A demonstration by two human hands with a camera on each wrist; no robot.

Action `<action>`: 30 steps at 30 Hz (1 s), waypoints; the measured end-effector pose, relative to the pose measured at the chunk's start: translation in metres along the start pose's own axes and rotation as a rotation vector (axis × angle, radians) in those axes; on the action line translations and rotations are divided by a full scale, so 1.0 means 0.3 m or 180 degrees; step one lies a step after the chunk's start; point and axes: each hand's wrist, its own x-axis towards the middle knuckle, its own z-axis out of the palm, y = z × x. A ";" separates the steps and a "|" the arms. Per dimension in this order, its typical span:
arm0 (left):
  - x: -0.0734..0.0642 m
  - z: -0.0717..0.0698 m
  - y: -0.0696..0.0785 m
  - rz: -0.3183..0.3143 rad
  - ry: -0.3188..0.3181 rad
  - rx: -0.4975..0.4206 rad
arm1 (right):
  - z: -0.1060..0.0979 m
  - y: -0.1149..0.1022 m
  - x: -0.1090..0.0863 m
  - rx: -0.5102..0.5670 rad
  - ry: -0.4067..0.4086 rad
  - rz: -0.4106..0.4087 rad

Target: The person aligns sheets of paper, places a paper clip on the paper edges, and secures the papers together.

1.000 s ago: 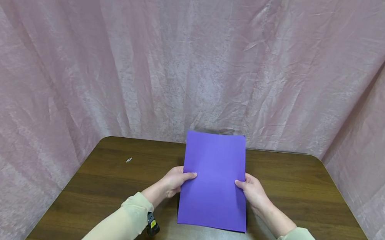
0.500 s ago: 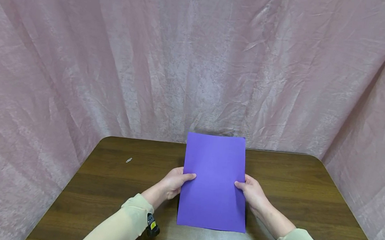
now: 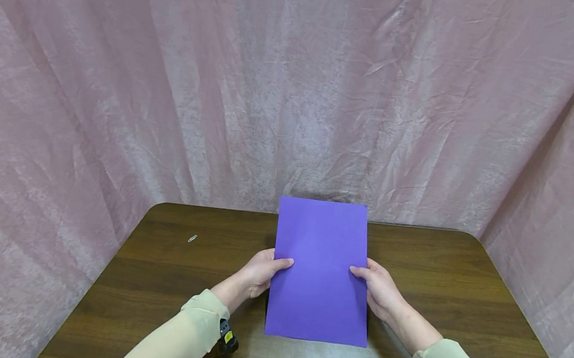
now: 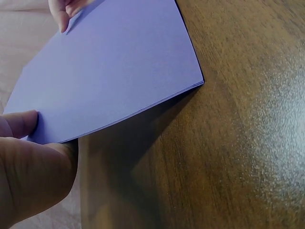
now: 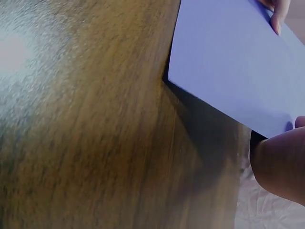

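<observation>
Nearest, two pale sleeves (image 3: 173,335) come in at 7 and 5 o'clock, each with a black wrist strap (image 3: 228,339) marked in yellow. Beyond them, the left hand (image 3: 258,272) grasps the purple paper (image 3: 321,274) at its 9 o'clock edge and the right hand (image 3: 381,289) at its 3 o'clock edge, each thumb on the face, the other fingers behind. The paper slants, its 6 o'clock edge down at the wooden table (image 3: 438,274), its 12 o'clock end raised. Between 9 and 10 o'clock from the paper, a small paper clip (image 3: 192,239) lies on the table. Farthest, at 12 o'clock, hangs a pink curtain (image 3: 296,87).
</observation>
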 end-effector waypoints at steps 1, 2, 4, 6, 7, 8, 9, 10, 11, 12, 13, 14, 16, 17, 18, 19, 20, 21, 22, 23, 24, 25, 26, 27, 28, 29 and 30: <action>0.000 0.001 0.000 0.0001 -0.0003 0.0000 | 0.000 0.000 0.002 0.0041 -0.0015 0.0034; -0.001 0.001 -0.001 0.0004 -0.0008 0.0000 | 0.000 0.000 0.004 0.0070 -0.0026 0.0059; 0.000 0.001 -0.003 0.0008 -0.0022 -0.0001 | -0.003 0.001 0.007 0.0097 -0.0084 0.0101; -0.001 0.002 -0.004 0.0000 -0.0040 0.0008 | -0.006 0.004 0.008 0.0114 -0.0143 0.0138; -0.001 0.002 -0.004 -0.0007 -0.0049 0.0001 | -0.007 0.007 0.010 0.0119 -0.0164 0.0148; -0.002 0.002 -0.005 -0.0012 -0.0055 0.0004 | -0.009 0.010 0.011 0.0111 -0.0181 0.0155; -0.001 0.002 -0.006 -0.0021 -0.0057 0.0009 | -0.011 0.013 0.013 0.0101 -0.0192 0.0159; -0.002 0.002 -0.007 -0.0026 -0.0057 0.0016 | -0.012 0.016 0.014 0.0085 -0.0194 0.0156; -0.003 0.001 -0.008 -0.0040 -0.0048 0.0018 | -0.012 0.018 0.015 0.0071 -0.0198 0.0155; -0.003 0.000 -0.009 -0.0047 -0.0039 0.0024 | -0.012 0.021 0.016 0.0064 -0.0194 0.0156; -0.003 -0.001 -0.010 -0.0058 -0.0024 0.0018 | -0.012 0.023 0.017 0.0055 -0.0194 0.0156; -0.004 -0.001 -0.012 -0.0065 -0.0014 0.0019 | -0.011 0.024 0.017 0.0050 -0.0188 0.0159; -0.004 -0.003 -0.014 -0.0072 -0.0007 0.0015 | -0.011 0.027 0.018 0.0043 -0.0179 0.0173; -0.005 -0.003 -0.016 -0.0084 -0.0005 0.0004 | -0.010 0.028 0.018 0.0049 -0.0177 0.0191; -0.005 -0.004 -0.018 -0.0076 -0.0008 0.0011 | -0.010 0.029 0.018 0.0053 -0.0171 0.0206; -0.005 -0.004 -0.019 -0.0078 -0.0010 0.0005 | -0.010 0.031 0.017 0.0052 -0.0164 0.0216; -0.005 -0.004 -0.021 -0.0072 -0.0017 0.0007 | -0.010 0.032 0.017 0.0048 -0.0154 0.0227; -0.005 -0.004 -0.022 -0.0072 -0.0018 0.0003 | -0.009 0.033 0.017 0.0041 -0.0153 0.0232; -0.006 -0.004 -0.023 -0.0069 -0.0016 -0.0001 | -0.008 0.034 0.016 0.0036 -0.0146 0.0233; -0.006 -0.003 -0.024 -0.0071 -0.0013 -0.0009 | -0.008 0.035 0.016 0.0031 -0.0136 0.0237; -0.006 -0.002 -0.024 -0.0062 -0.0013 -0.0009 | -0.007 0.036 0.016 0.0022 -0.0125 0.0237; -0.007 -0.002 -0.024 -0.0067 -0.0011 -0.0022 | -0.006 0.037 0.017 0.0016 -0.0110 0.0235; -0.007 -0.001 -0.025 -0.0056 -0.0016 -0.0021 | -0.005 0.038 0.017 0.0009 -0.0102 0.0231; -0.007 0.000 -0.026 -0.0058 -0.0015 -0.0029 | -0.003 0.039 0.017 0.0008 -0.0088 0.0230; -0.006 0.001 -0.027 -0.0058 -0.0015 -0.0030 | -0.001 0.041 0.017 0.0006 -0.0074 0.0233; -0.006 0.002 -0.027 -0.0052 -0.0017 -0.0022 | 0.000 0.042 0.017 0.0005 -0.0060 0.0237; -0.006 0.003 -0.028 -0.0045 -0.0021 -0.0012 | 0.001 0.043 0.017 0.0000 -0.0062 0.0234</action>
